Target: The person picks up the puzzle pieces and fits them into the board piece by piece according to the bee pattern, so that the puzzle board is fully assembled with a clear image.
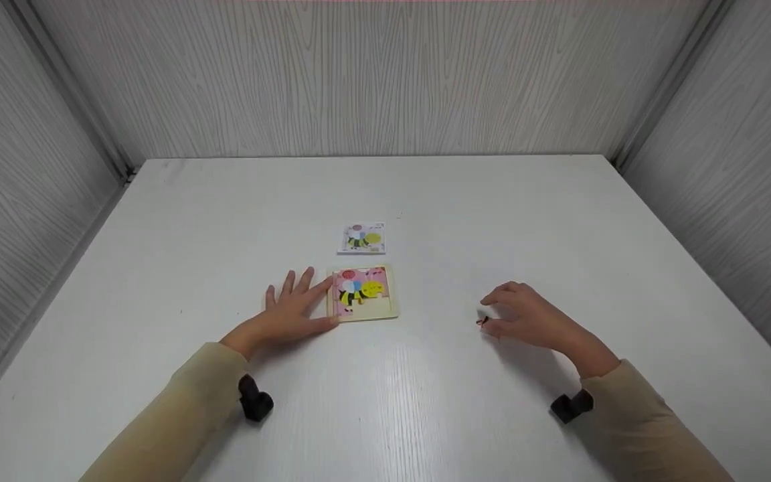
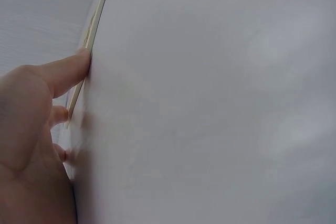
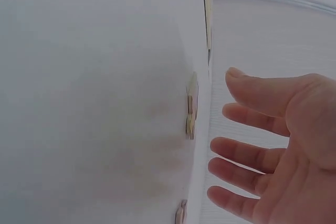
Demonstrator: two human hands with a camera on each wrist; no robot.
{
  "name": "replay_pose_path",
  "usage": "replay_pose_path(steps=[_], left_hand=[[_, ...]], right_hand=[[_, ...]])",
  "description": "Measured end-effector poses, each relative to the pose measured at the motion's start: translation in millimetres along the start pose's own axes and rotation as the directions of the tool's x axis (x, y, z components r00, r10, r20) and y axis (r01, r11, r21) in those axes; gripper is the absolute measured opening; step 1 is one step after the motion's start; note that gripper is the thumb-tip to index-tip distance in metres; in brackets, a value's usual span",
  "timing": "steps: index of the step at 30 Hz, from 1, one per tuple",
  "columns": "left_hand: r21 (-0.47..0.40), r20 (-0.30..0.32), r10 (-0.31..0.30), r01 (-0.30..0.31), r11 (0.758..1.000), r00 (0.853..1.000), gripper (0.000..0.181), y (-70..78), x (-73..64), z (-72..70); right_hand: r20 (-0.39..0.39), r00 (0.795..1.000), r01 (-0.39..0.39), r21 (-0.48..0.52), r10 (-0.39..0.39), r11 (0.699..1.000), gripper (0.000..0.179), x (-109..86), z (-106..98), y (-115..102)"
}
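Observation:
A square wooden jigsaw puzzle (image 1: 395, 294) with a bee picture lies flat left of the table's middle. Bare wood shows at its lower right. My left hand (image 1: 292, 316) rests beside it with fingers spread, thumb and index finger touching its left side and corner; the left wrist view shows the thumb against its edge. To the right, my right hand (image 1: 526, 318) hovers with thumb and fingers apart, close to a small dark-marked piece (image 1: 482, 321). In the right wrist view, puzzle pieces (image 3: 192, 108) lie on the table beyond the relaxed fingers, with another piece (image 3: 181, 212) lower down.
Just behind the puzzle lies a small white-edged card (image 1: 362, 239) with a matching bee picture. The white table (image 1: 385, 395) is bounded by pale wood-grain panels (image 1: 372, 80) at the back and both sides. Black devices (image 1: 255, 399) sit at both sleeves.

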State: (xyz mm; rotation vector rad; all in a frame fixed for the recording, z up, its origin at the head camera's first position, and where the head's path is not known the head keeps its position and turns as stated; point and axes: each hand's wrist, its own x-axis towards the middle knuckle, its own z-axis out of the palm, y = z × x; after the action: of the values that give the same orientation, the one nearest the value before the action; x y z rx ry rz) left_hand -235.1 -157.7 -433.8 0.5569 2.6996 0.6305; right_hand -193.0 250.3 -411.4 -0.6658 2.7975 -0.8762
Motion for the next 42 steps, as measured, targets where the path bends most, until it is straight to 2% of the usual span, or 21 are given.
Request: replay_pose_path(steps=[6, 12, 24, 34, 42], left_hand=[[-0.004, 0.004, 0.0, 0.0, 1.0, 1.0, 0.082, 0.7, -1.2, -0.9], [0.003, 0.007, -0.008, 0.008, 1.0, 1.0, 0.082, 1.0, 0.4, -1.1], [0.0, -0.001, 0.016, -0.016, 1.0, 1.0, 0.081, -1.2, 1.1, -0.4], [0.02, -0.003, 0.015, -0.015, 1.0, 1.0, 0.081, -1.5, 0.8, 0.6], [0.019, -0.001, 0.014, -0.014, 1.0, 1.0, 0.081, -1.3, 1.0, 0.3]], right_hand=[[0.017, 0.999, -0.029, -0.102, 0.031, 0.994, 0.034, -4.0, -1.2, 3.4], [0.031, 0.999, -0.004, -0.156, 0.009, 0.988, 0.026, -7.3, -2.5, 5.0], [0.001, 0.999, 0.043, -0.148, -0.043, 0.988, 0.022, -8.7, 0.9, 9.6], [-0.008, 0.999, 0.034, -0.137, -0.035, 0.99, 0.019, -7.5, 2.5, 10.6], [-0.013, 1.0, -0.002, -0.121, 0.001, 0.993, 0.022, -7.0, 1.9, 10.6]])
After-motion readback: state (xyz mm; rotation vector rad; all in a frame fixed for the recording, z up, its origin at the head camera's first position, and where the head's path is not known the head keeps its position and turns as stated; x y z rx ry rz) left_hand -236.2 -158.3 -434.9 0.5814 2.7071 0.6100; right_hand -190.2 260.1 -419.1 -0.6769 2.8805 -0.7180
